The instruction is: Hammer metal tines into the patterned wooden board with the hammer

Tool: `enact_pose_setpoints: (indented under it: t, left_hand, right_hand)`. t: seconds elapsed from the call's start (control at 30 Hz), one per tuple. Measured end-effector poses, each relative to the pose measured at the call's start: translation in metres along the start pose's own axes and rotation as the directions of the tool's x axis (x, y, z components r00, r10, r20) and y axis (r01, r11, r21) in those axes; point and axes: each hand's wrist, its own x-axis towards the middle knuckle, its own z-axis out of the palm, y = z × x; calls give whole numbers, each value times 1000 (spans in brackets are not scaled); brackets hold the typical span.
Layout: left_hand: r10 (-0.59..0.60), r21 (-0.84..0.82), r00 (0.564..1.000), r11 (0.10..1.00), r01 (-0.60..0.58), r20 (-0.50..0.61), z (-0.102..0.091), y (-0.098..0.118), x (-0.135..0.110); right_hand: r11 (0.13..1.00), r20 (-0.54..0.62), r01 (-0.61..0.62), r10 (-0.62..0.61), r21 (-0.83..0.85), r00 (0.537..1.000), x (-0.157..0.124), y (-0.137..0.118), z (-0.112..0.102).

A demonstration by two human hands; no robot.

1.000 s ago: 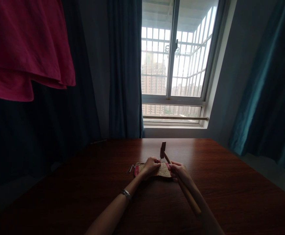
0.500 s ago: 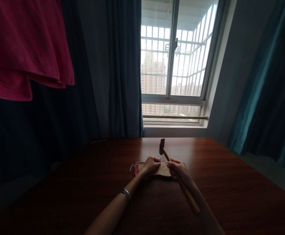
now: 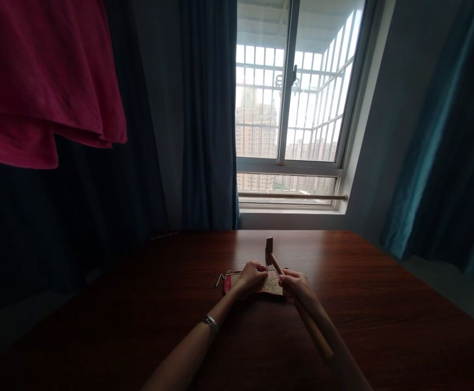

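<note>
My right hand [image 3: 298,287] is wrapped round the wooden handle of a hammer [image 3: 308,320]. The hammer's head [image 3: 269,251] is directly over a slim metal punch [image 3: 267,267], at or very near its top; contact is too small to make out. My left hand [image 3: 253,276] pinches the punch upright. Beneath both hands lies a flat cream piece [image 3: 274,282] covered in dark dots or holes, with red-pink patterned ends [image 3: 227,282]. My hands hide parts of it. At its left end lie several thin metal rods [image 3: 219,280].
The dark, glossy wooden table [image 3: 188,326] extends around the work. Behind it are a barred window [image 3: 288,108] and a blue curtain [image 3: 208,119]. A pink cloth [image 3: 45,87] hangs at the upper left.
The hammer's head has come down toward the top of the punch. My left hand keeps its pinch in the same place, and the cream piece stays put.
</note>
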Motion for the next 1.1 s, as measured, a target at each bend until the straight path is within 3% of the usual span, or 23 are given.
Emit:
enact_pose_setpoints:
  t: [0.6, 1.1]
  left_hand:
    - [-4, 12, 1000, 1000, 4, -14, 1, 0, 0]
    - [11, -12, 1000, 1000, -12, -8, 2, -4, 1]
  right_hand:
    - [996, 27, -8, 5, 86, 1000, 3, 2, -3]
    - [998, 14, -21, 20, 60, 1000, 4, 3, -1]
